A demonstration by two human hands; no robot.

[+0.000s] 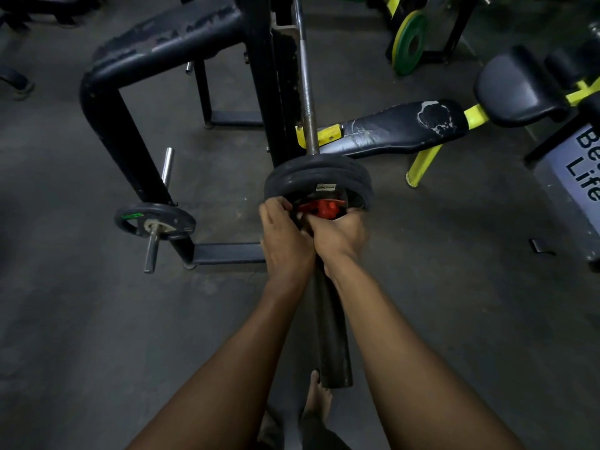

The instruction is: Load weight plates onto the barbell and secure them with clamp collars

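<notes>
Hands both on red collar (323, 213) against plates (318, 180) on bar sleeve (334, 336); left hand (285, 245) grips collar's side; right hand (339, 237) clasps it from below.

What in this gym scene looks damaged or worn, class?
The bench pad beside the barbell has cracked, peeling covering near its far end, showing pale patches. The black rack frame has chipped paint along its top bar. The plates and red collar look sound.

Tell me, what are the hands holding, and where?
Both hands, left and right, grip the red plastic clamp collar on the dark steel barbell sleeve, at its near side.
</notes>
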